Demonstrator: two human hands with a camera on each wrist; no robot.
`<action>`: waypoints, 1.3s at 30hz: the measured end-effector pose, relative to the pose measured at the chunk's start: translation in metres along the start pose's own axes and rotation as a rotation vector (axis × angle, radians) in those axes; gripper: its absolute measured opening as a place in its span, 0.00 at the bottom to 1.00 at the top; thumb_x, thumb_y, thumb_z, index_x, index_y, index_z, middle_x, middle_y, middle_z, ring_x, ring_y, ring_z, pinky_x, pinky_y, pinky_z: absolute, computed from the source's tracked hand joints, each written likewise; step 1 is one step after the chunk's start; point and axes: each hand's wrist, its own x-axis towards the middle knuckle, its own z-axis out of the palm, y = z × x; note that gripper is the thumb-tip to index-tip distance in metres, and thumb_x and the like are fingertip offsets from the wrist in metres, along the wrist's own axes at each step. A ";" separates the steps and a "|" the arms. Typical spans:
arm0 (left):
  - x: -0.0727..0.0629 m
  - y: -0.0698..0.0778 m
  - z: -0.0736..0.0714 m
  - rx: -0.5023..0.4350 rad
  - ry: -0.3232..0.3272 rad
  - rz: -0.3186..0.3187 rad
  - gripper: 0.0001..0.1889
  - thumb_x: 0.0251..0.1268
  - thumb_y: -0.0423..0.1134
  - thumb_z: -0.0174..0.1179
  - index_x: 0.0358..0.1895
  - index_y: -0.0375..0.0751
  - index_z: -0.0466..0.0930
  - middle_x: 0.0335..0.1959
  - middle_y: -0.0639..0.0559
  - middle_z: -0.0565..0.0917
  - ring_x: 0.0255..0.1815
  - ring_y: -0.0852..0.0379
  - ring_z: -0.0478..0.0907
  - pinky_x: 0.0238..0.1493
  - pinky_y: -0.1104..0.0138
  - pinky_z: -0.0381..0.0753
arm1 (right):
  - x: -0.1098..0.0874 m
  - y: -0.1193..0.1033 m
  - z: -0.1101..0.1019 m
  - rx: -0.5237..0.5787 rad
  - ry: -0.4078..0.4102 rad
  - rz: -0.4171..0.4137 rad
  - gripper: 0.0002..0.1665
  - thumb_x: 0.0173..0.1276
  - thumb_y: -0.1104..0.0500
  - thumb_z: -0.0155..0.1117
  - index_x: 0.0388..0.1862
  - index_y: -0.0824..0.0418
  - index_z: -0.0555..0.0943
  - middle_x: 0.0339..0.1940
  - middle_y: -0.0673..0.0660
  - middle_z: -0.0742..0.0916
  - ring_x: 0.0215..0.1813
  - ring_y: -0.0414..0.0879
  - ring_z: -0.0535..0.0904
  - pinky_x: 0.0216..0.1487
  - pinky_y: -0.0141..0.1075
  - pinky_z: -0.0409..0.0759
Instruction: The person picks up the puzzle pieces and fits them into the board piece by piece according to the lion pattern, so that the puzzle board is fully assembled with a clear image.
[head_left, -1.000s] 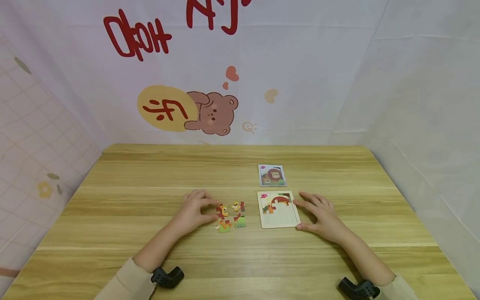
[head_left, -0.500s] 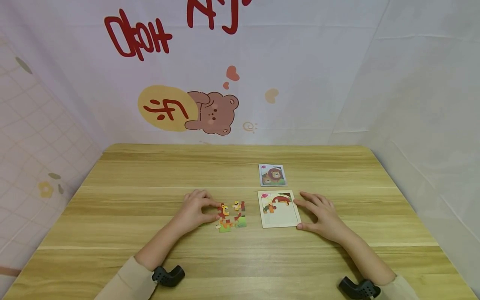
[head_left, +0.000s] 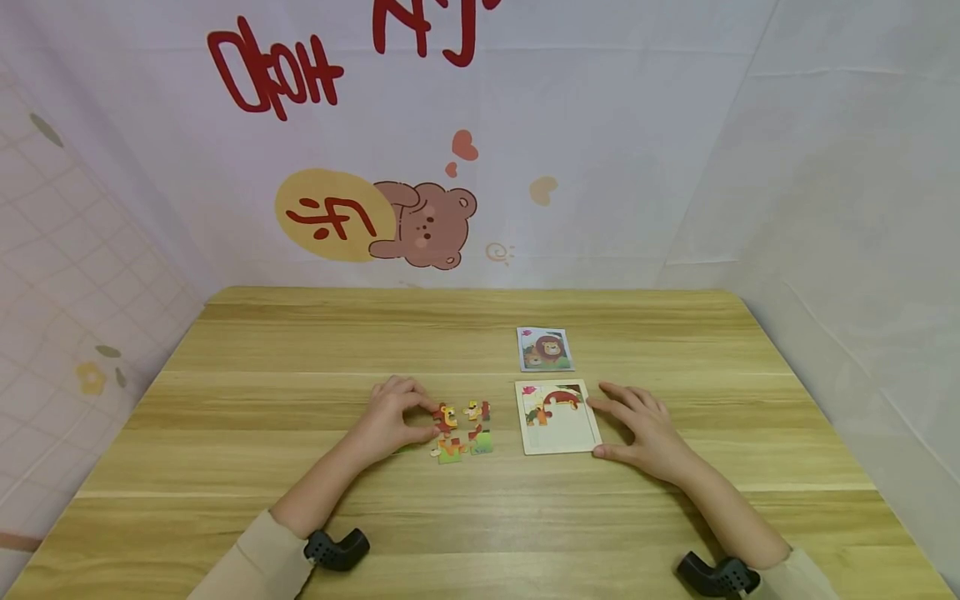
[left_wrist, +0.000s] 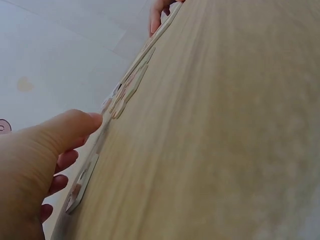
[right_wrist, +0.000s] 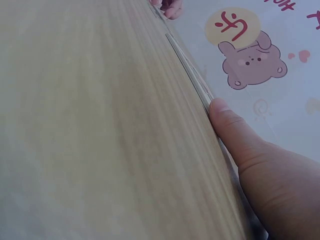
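Observation:
Finger and thumb of my left hand [head_left: 393, 419] close in on the left side of a lion-face puzzle piece [head_left: 446, 418], pinching it at its edges. Beneath that hand lies another piece [left_wrist: 82, 184], seen edge-on in the left wrist view; a thin green edge of it shows in the head view. More jigsaw pieces, one orange and green [head_left: 449, 452] and one mostly green [head_left: 482, 442], lie close by. At the right edge of a partly filled puzzle board [head_left: 555, 437], my right hand [head_left: 647, 433] spreads its fingers, its thumb touching the near corner.
Behind the board lies a lion picture card [head_left: 545, 350]. A yellow-and-red piece [head_left: 472, 409] sits between the pinched piece and the board. The wooden table [head_left: 480, 517] meets a white printed cloth [head_left: 600, 125] at the back.
The lion-face piece has shifted slightly, and a gap now shows between it and the orange-green piece below. A green edge appears under my left hand. My right hand stays put.

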 end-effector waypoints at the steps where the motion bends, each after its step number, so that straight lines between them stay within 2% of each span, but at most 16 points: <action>1: 0.000 0.000 0.000 -0.005 0.009 0.004 0.12 0.46 0.44 0.76 0.36 0.51 0.87 0.36 0.63 0.77 0.45 0.60 0.68 0.52 0.55 0.58 | 0.000 0.000 0.000 0.001 0.001 -0.001 0.44 0.51 0.39 0.74 0.66 0.52 0.74 0.70 0.61 0.67 0.65 0.63 0.58 0.55 0.62 0.52; 6: 0.002 0.005 0.001 -0.028 0.047 0.040 0.12 0.45 0.44 0.77 0.35 0.52 0.87 0.36 0.63 0.77 0.44 0.60 0.69 0.53 0.53 0.59 | 0.000 0.001 0.001 0.001 0.002 -0.002 0.44 0.51 0.39 0.74 0.66 0.52 0.74 0.70 0.61 0.67 0.65 0.63 0.59 0.55 0.62 0.52; 13: 0.006 0.010 0.005 -0.057 0.046 0.055 0.13 0.44 0.44 0.77 0.36 0.50 0.87 0.36 0.63 0.77 0.44 0.61 0.68 0.55 0.53 0.58 | 0.000 0.002 0.001 -0.003 0.004 -0.004 0.44 0.51 0.39 0.74 0.66 0.52 0.74 0.70 0.62 0.68 0.65 0.63 0.59 0.54 0.61 0.52; 18: 0.011 0.016 0.010 -0.058 0.054 0.093 0.13 0.43 0.44 0.78 0.35 0.51 0.87 0.35 0.63 0.77 0.43 0.61 0.68 0.53 0.54 0.59 | 0.000 0.001 0.000 0.002 0.001 -0.002 0.44 0.51 0.40 0.74 0.66 0.53 0.74 0.70 0.62 0.67 0.65 0.63 0.58 0.54 0.61 0.52; 26: 0.022 0.029 0.024 -0.069 0.037 0.143 0.13 0.43 0.44 0.77 0.34 0.51 0.87 0.37 0.64 0.77 0.45 0.61 0.68 0.52 0.53 0.60 | 0.000 0.000 -0.002 -0.001 0.006 -0.005 0.44 0.51 0.40 0.74 0.66 0.54 0.74 0.70 0.62 0.68 0.65 0.63 0.59 0.54 0.62 0.53; 39: 0.043 0.053 0.049 -0.038 -0.001 0.193 0.11 0.45 0.46 0.75 0.34 0.52 0.88 0.36 0.63 0.77 0.44 0.62 0.68 0.49 0.56 0.61 | 0.001 0.000 -0.001 -0.011 0.002 -0.004 0.44 0.51 0.39 0.74 0.66 0.53 0.74 0.70 0.61 0.68 0.65 0.63 0.59 0.54 0.60 0.53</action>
